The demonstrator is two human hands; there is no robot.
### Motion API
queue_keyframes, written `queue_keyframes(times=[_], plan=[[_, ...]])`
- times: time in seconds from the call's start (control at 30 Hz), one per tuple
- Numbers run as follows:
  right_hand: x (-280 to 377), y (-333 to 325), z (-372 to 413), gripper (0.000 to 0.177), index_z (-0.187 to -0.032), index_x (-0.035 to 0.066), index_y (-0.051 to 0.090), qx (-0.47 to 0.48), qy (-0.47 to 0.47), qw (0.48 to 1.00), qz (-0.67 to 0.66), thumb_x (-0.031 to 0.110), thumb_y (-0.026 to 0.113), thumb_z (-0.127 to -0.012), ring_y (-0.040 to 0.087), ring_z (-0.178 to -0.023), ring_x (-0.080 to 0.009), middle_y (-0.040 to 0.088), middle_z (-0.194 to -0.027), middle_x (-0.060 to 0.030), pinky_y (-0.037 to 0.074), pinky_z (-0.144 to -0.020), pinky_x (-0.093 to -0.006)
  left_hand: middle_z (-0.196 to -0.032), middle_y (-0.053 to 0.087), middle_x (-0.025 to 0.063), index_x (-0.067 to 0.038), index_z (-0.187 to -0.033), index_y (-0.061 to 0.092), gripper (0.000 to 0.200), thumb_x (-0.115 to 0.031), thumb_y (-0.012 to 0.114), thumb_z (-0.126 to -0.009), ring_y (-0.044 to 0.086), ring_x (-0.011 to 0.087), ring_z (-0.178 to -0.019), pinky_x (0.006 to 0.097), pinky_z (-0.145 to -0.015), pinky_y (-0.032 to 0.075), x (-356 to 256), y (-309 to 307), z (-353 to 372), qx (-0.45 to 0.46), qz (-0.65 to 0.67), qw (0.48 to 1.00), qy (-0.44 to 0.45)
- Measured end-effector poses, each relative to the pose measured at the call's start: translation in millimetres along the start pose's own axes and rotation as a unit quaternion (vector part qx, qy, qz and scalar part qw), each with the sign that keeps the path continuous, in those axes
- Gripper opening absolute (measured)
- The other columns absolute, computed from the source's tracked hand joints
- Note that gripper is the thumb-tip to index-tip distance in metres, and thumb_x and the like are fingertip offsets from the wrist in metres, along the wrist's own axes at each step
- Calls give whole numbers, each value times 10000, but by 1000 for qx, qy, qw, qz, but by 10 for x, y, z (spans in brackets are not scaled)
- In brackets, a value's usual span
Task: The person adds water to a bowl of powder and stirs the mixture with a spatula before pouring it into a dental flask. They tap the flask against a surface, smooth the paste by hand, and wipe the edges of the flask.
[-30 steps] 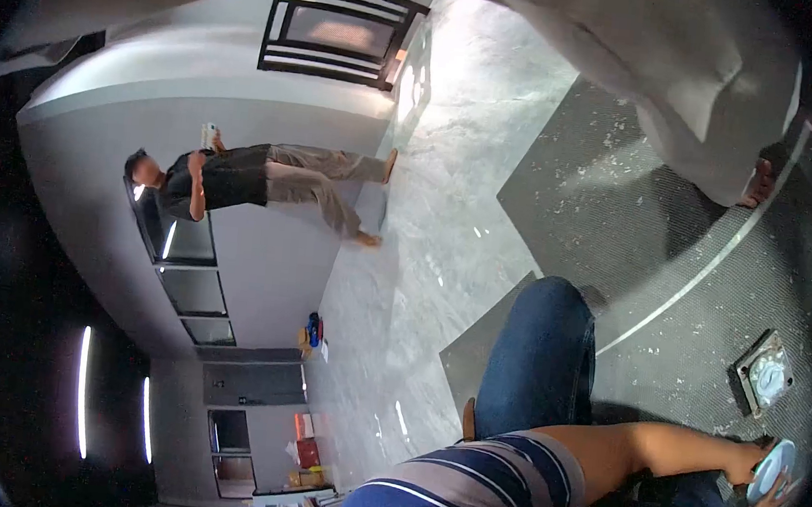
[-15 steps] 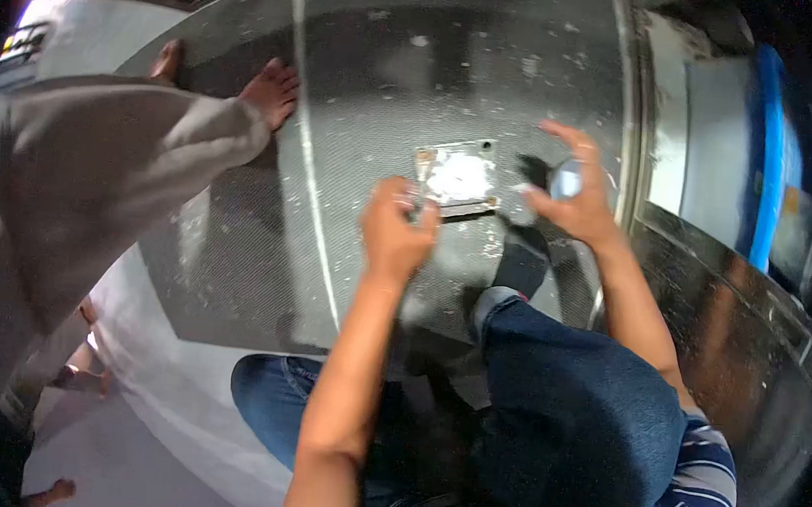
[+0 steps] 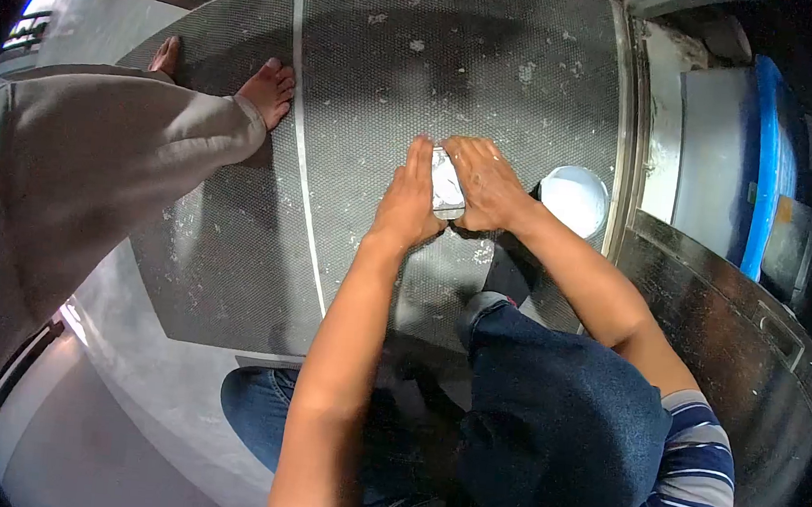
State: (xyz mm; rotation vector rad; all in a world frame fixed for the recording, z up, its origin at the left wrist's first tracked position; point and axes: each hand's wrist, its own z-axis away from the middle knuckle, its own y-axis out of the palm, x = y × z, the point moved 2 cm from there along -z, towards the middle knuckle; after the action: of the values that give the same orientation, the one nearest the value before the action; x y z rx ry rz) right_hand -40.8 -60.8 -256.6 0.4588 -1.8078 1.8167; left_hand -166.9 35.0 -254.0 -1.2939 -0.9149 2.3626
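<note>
My left hand (image 3: pixel 408 194) and my right hand (image 3: pixel 485 183) press against opposite sides of a small flat rectangular piece (image 3: pixel 447 185) with a bright white, silvery surface. The fingers of both hands wrap its edges and cover most of its outline, so only a narrow middle strip shows. Its exact kind cannot be made out. Beside my right wrist stands a round tub (image 3: pixel 575 203) with something white inside; neither hand touches it.
A dark textured mat (image 3: pixel 363 86) with white flecks and pale seam lines lies beneath. Another person's bare foot (image 3: pixel 267 94) and grey trouser leg (image 3: pixel 136 133) are at left. A dark panel (image 3: pixel 710 309) and a blue-edged object (image 3: pixel 766 169) border the right.
My right hand has moved left, away from the tub, onto the rectangular piece. My left hand has closed along its other side. The tub now shows fully.
</note>
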Motion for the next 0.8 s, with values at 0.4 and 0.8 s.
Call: queue_keyframes(times=[0.4, 0.8], plan=[[185, 62, 161, 894, -1293, -41, 413, -54, -16, 997, -49, 228, 788, -528, 482, -1171, -379, 511, -1235, -221, 337, -1017, -466, -1467, 290, 212, -20, -1426, 263, 983, 15, 768, -583, 409, 493, -1226, 496, -1051, 403, -15, 87, 282, -59, 30, 998, 18], [31, 302, -5, 1087, -1385, 14, 300, 10, -21, 999, 26, 320, 832, -487, 396, -1259, -394, 399, -1357, -214, 230, -1118, -506, -1415, 334, 196, -76, -1410, 251, 1070, -9, 813, -502, 387, 494, -1246, 504, -1041, 391, 188, 161, 176, -119, 58, 991, -17]])
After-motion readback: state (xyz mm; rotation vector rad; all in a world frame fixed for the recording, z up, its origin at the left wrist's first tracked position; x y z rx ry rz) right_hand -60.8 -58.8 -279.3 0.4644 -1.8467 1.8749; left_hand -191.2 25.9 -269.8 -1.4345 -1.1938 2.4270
